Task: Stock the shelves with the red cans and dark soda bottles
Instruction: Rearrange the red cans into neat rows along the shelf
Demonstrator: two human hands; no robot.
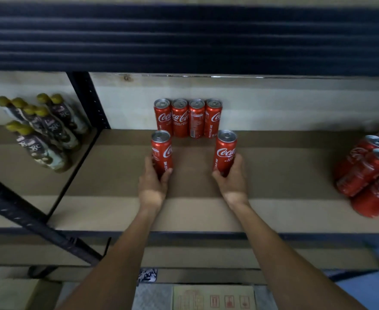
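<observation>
Each hand is wrapped round an upright red can, the left hand (153,175) gripping the left can (161,151) and the right hand (229,175) the right can (226,151), both just before the back row of cans (188,118) on the shelf (284,175).

- Red, white script lettering, silver tops: back row of four cans (188,118); same on front left can (161,151), front right can (225,151) and cans at far right (367,171);
- Dark brown, pale patterned labels, yellow-green caps: bottles (43,130);
- Plain tan: shelf board (284,175);
- Black: shelf frame (90,101);
- Beige with red symbols: carton (214,297)
</observation>
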